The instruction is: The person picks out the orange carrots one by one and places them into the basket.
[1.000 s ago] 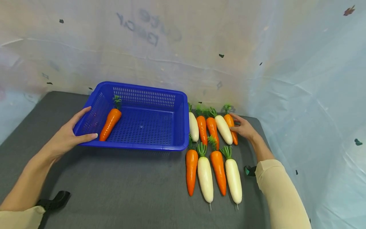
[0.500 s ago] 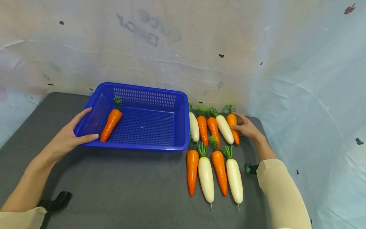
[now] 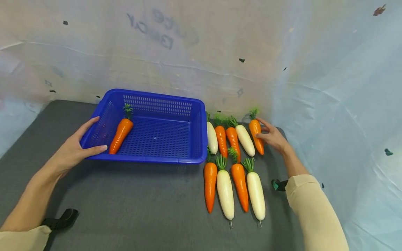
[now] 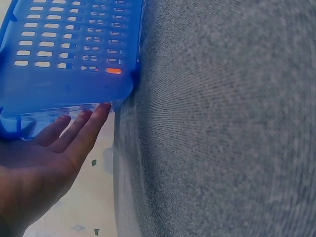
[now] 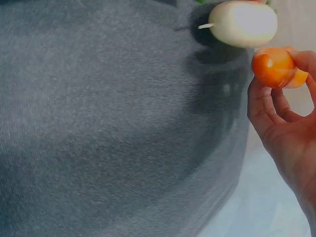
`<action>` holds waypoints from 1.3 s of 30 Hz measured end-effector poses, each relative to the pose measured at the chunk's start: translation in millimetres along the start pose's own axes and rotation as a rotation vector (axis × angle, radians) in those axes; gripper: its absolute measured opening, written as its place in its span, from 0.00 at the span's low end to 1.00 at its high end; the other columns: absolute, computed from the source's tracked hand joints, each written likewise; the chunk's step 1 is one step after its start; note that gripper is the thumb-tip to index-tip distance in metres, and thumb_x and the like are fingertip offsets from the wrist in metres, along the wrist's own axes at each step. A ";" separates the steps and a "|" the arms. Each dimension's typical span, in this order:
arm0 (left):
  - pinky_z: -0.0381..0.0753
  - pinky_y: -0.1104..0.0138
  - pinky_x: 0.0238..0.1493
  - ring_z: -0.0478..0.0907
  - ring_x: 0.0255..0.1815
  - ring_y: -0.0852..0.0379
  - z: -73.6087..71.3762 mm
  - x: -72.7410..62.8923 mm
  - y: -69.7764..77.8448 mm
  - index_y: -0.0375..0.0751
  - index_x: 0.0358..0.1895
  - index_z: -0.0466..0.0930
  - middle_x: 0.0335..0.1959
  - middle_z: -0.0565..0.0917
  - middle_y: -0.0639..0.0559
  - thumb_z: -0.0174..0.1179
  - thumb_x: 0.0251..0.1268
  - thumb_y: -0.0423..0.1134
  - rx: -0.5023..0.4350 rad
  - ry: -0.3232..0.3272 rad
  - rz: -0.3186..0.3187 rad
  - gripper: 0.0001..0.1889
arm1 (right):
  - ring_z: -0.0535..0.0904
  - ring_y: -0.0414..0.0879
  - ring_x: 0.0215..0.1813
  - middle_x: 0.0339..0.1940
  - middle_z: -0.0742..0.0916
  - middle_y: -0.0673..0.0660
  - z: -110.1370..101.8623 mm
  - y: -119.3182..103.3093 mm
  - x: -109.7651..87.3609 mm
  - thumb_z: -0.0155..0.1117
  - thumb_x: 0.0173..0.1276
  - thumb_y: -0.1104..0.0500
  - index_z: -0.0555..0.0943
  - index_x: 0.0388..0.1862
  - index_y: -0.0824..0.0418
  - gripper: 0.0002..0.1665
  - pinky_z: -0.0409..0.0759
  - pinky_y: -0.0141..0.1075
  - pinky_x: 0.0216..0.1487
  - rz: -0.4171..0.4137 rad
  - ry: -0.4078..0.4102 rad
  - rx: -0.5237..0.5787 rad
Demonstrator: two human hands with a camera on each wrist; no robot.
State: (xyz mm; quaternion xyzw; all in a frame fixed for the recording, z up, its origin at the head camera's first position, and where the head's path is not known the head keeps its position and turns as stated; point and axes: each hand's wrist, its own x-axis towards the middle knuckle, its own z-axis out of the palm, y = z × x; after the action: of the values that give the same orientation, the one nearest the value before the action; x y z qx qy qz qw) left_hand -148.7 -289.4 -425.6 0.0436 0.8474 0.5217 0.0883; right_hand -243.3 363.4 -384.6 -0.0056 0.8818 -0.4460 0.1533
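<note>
My left hand point(image 3: 73, 148) holds the near left corner of a blue plastic basket point(image 3: 157, 161), thumb at the front rim. In the left wrist view its fingers point(image 4: 81, 131) lie against the outside of the basket wall. One orange carrot point(image 3: 121, 134) with a green top lies inside, towards the left end. At the far right, my right hand point(image 3: 272, 136) pinches another carrot point(image 3: 255, 130) between thumb and fingers. The right wrist view shows this carrot point(image 5: 274, 67) end-on, apart from a white radish point(image 5: 242, 23).
Right of the basket, white radishes point(image 3: 225, 195) and orange carrots point(image 3: 240, 184) lie side by side in two rows on the grey table point(image 3: 141, 209). A pale plastic sheet point(image 3: 188, 52) hangs behind and to the right.
My right hand has taken hold of the rightmost carrot and drawn it rightward and up, away from the radish beside it. The left hand and basket have stayed in place.
</note>
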 end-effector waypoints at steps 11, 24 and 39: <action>0.51 0.22 0.58 0.48 0.69 0.16 0.7 -1.2 0.0 0.72 0.79 0.32 0.80 0.33 0.32 0.63 0.70 0.43 0.002 0.007 0.014 0.50 | 0.74 0.62 0.64 0.76 0.62 0.65 8.6 -15.3 3.1 0.62 0.74 0.56 0.53 0.80 0.32 0.44 0.80 0.53 0.56 -0.088 -0.087 0.047; 0.52 0.23 0.58 0.49 0.68 0.16 0.3 -3.0 -3.7 0.71 0.79 0.32 0.80 0.33 0.32 0.62 0.70 0.43 0.006 0.007 0.006 0.49 | 0.76 0.60 0.62 0.74 0.65 0.61 37.0 -51.7 -2.3 0.64 0.72 0.54 0.56 0.79 0.35 0.43 0.77 0.58 0.59 -0.161 -0.156 0.097; 0.50 0.23 0.59 0.47 0.69 0.16 0.4 0.7 -0.7 0.71 0.79 0.32 0.80 0.31 0.35 0.62 0.70 0.45 0.023 0.022 0.004 0.49 | 0.75 0.55 0.64 0.77 0.63 0.57 81.1 -106.2 -10.2 0.63 0.73 0.52 0.57 0.78 0.32 0.40 0.78 0.52 0.57 -0.260 -0.229 0.056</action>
State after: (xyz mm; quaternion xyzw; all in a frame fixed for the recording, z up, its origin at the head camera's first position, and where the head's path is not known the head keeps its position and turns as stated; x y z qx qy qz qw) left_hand -149.3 -289.2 -426.4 0.0405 0.8542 0.5126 0.0772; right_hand -224.7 237.3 -343.2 -0.1659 0.8377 -0.4828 0.1939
